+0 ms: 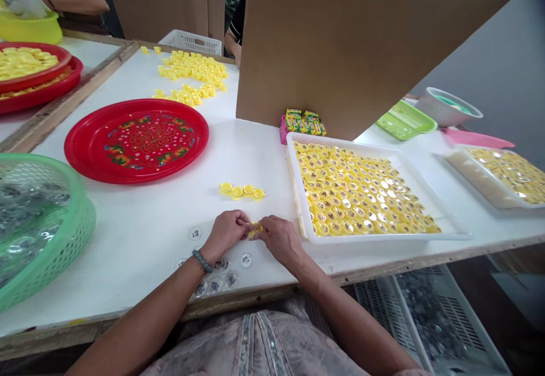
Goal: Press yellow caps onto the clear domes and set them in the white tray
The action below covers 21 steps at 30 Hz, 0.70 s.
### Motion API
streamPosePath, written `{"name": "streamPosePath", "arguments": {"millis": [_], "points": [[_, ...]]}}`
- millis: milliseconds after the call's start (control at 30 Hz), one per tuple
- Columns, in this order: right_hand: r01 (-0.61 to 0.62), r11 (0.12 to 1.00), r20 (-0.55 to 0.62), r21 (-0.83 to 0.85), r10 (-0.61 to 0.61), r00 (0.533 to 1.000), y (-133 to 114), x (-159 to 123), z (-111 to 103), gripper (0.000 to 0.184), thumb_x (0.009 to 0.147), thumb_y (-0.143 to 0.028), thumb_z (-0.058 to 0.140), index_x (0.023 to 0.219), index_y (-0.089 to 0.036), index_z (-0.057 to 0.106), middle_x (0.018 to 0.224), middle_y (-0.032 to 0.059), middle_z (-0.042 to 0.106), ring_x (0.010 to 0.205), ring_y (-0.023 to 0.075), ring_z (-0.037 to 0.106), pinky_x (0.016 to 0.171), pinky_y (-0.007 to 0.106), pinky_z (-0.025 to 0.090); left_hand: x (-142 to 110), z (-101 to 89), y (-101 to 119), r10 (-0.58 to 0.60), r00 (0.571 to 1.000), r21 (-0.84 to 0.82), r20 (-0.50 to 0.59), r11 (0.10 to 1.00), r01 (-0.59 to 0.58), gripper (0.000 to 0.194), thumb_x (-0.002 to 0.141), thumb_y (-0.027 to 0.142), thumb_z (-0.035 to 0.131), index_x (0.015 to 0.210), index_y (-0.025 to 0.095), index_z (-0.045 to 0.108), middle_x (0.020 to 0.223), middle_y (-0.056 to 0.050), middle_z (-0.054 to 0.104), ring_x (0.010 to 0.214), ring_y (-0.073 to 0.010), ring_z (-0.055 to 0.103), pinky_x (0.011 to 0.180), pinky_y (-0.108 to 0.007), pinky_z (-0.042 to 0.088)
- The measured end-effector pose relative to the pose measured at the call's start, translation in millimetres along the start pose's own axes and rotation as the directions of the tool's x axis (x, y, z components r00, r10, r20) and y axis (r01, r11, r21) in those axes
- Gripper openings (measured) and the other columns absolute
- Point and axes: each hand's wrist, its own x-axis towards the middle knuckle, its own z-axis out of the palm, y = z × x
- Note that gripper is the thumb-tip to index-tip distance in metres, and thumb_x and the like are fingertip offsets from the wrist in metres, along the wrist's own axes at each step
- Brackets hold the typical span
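Observation:
Between my two hands is a small yellow plastic piece (pixel 255 229), pinched from both sides just above the white table. My left hand (pixel 227 229), with a beaded bracelet at the wrist, grips its left side, fingers closed. The fingers of my right hand (pixel 279 237) close on its right side and partly cover it. Just beyond them, several more yellow pieces (pixel 242 191) lie in a short row. Clear round discs (pixel 246 260) with dark prints are spread around and under my left wrist, some hidden by it.
To the right, a white tray (pixel 426 194) carries rows of yellow pieces with printed discs. A red tray (pixel 136 143) and a green basket (pixel 80 217) of clear discs stand left. Loose yellow pieces (pixel 193 69) lie farther back. A cardboard panel (pixel 323 46) rises behind; other people sit beyond.

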Motion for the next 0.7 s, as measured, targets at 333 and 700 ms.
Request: {"name": "streamPosePath", "arguments": {"millis": [333,700], "points": [[0.016,1.000,-0.036,-0.009,-0.016,0.999,-4.6,-7.6,0.4,0.010,0.084,-0.028,0.058,0.080,-0.019,0.059,0.082,0.0026,0.064,0.076,0.0158,0.060,0.062,0.023,0.038,3.3,-4.6,4.6,-0.094,0.989,-0.126,0.117,0.986,0.109,0.035,0.059,0.041,0.074,0.073,0.016,0.053,0.059,0.001,0.061,0.055,-0.0151,0.059,0.053,-0.024,0.048],[0.041,0.994,-0.347,0.106,-0.002,0.938,22.4,-31.3,-49.7,0.020,0.079,-0.033,0.062,0.095,-0.020,0.059,0.086,0.0027,0.063,0.076,0.0152,0.059,0.067,0.023,0.043,-1.1,-11.0,3.3,-0.182,0.983,-0.190,0.034,0.964,0.185,0.059,0.054,0.063,0.071,0.087,0.015,0.061,0.074,-0.004,0.067,0.064,-0.0161,0.061,0.060,-0.024,0.050]]}}
